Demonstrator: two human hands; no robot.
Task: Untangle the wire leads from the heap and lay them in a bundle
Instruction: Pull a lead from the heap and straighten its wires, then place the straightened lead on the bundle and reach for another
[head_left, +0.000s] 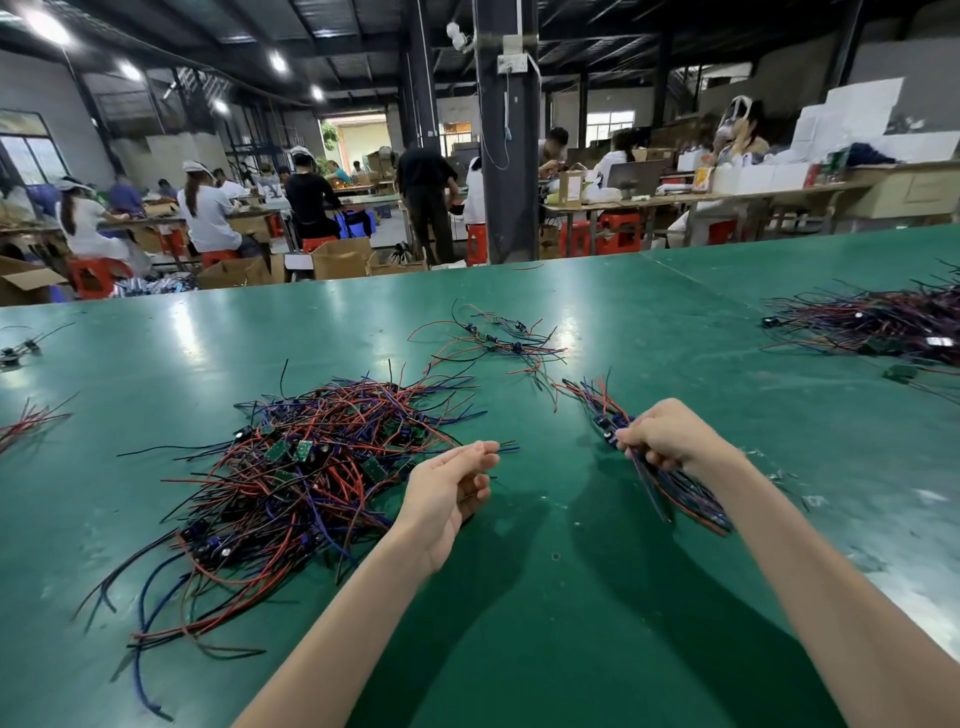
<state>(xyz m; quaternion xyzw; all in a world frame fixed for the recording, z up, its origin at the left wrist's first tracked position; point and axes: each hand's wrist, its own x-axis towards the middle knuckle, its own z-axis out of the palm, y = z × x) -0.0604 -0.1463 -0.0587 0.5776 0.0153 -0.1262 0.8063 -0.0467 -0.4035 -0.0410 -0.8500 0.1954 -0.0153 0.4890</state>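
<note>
**Both hands on wire, heap at nine o'clock**

Left hand (447, 483) low over the green table (571, 597), thumb and forefinger pinched on a thin lead (506, 446) with ends poking out toward three o'clock; other fingers curled in underneath. Right hand (665, 436) closed tight round a bundle of leads (685, 499) — red, blue and black strands fanning toward eleven o'clock above the knuckles and trailing toward five o'clock beneath the wrist. Lower ends on the table or just above it, cannot tell which. Hands apart, not touching.

Heap (291, 467) at nine o'clock of the left hand, just beside it: a knotted mass of red, black and blue wire with small green boards (303, 450) caught inside, long stray ends spilling toward seven o'clock. Loose cluster (493, 338) of a few leads lying flat at twelve o'clock, well beyond both hands. Second pile (883, 322) far off at two o'clock, near the table's right edge. Small bunches (31, 421) at the left edge, nine o'clock. Past the table — workers (208, 213) seated on red stools (618, 234), blurred
</note>
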